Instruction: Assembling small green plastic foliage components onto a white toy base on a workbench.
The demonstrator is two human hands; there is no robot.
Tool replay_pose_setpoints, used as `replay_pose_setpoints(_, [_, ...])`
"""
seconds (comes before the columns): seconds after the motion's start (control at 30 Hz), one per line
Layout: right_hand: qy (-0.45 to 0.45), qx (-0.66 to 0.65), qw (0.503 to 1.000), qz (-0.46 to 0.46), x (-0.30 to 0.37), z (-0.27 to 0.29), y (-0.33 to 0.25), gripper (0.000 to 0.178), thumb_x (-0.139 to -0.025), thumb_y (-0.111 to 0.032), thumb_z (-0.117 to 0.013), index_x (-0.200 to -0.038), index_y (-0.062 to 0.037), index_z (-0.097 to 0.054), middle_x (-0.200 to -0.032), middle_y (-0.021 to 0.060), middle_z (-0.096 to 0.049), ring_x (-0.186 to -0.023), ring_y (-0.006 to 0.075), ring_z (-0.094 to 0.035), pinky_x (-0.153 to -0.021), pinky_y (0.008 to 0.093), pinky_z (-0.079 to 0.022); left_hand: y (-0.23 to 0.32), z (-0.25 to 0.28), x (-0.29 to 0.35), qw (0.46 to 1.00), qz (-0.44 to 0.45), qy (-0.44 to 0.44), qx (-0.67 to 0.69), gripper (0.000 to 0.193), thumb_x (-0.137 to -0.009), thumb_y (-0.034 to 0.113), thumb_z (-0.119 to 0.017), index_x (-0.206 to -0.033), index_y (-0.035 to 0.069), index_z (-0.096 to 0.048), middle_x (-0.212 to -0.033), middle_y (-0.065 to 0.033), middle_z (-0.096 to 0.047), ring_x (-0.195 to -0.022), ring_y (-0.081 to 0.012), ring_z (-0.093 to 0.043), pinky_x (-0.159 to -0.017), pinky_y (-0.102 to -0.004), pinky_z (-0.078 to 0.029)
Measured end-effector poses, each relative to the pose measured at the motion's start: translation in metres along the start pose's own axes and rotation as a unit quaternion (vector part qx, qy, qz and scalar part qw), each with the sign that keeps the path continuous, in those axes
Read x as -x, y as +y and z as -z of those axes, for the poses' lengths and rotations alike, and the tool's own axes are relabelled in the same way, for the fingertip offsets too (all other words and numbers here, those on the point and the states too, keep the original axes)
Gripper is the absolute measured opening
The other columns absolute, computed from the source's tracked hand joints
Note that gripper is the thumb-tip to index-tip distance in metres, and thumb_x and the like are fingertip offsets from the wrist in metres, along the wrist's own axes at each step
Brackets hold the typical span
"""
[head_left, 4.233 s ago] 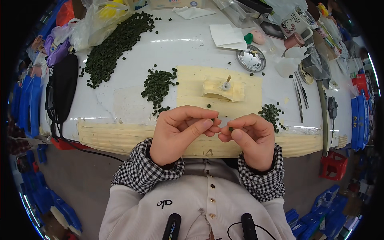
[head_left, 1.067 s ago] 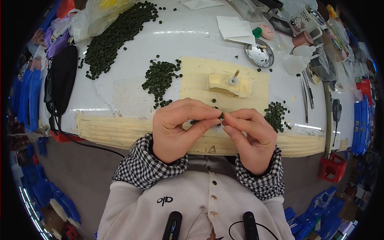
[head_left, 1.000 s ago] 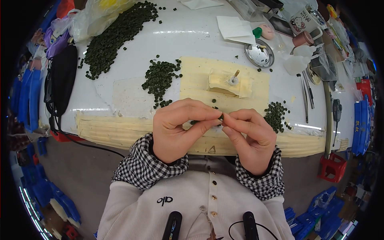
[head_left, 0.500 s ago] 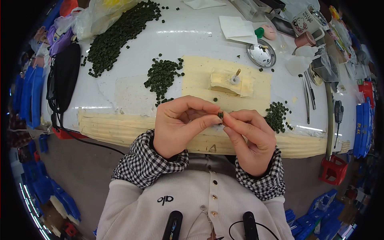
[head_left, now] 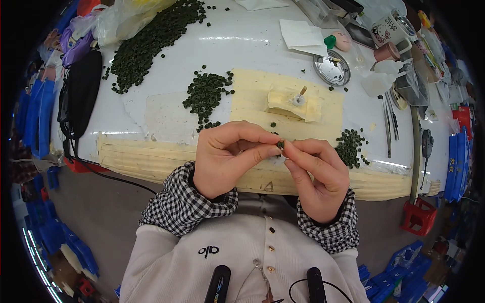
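Note:
A small dark green part [head_left: 280,145] is pinched between the fingertips of both my hands, over the near edge of the table. My left hand [head_left: 227,156] grips it between thumb and forefinger from the left. From the right, my right hand [head_left: 318,174] meets it with its fingertips, which partly hide it. Just beyond my fingers lies one more loose green part [head_left: 273,124]. A medium pile of such parts [head_left: 204,96] lies ahead of my left hand, and a smaller pile [head_left: 349,148] sits beside my right hand.
A tape-wrapped block [head_left: 293,103] with an upright peg stands on a yellow sheet [head_left: 247,86]. The largest green pile [head_left: 146,45] spreads at the far left, near a black pouch [head_left: 83,96]. On the right are a round metal dish [head_left: 331,74], tweezers [head_left: 388,126] and a mug [head_left: 386,30].
The small green part has turned slightly between my fingertips. Both hands stay in nearly the same place, and the table's contents have shifted only a little in view.

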State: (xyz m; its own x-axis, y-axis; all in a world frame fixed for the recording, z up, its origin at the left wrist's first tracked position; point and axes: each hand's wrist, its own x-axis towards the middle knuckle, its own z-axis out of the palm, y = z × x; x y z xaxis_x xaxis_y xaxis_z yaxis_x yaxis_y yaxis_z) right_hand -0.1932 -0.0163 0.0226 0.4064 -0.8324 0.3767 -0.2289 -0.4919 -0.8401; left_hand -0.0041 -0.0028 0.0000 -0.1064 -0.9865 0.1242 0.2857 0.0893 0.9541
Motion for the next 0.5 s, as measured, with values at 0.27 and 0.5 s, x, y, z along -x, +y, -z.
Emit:
replay_pose_setpoints(0.27, [0.005,0.007,1.000,-0.003,0.001,0.000,0.001,0.031,-0.081,0.007,-0.067,-0.112,0.0001,-0.067,-0.099,0.0127,-0.063,-0.084,0.0172,-0.063,-0.071,0.0241,-0.051,0.000,-0.001,-0.001,1.000,-0.007,0.004,-0.001,0.018,-0.082,-0.010,-0.065,-0.100,-0.007,-0.066,-0.097,-0.0134,-0.067,-0.092,-0.0170,-0.066,-0.084,-0.0272,-0.055])
replay_pose_setpoints(0.5, [0.096,0.133,0.986,0.016,-0.032,0.023,0.000,0.027,-0.079,0.004,-0.069,-0.106,0.0007,-0.068,-0.088,0.0111,-0.062,-0.080,0.0177,-0.061,-0.071,0.0268,-0.049,0.001,-0.002,0.001,0.999,-0.021,0.037,-0.031,0.017,-0.080,-0.013,-0.065,-0.096,-0.005,-0.066,-0.095,-0.0145,-0.068,-0.087,-0.0172,-0.065,-0.078,-0.0271,-0.053])
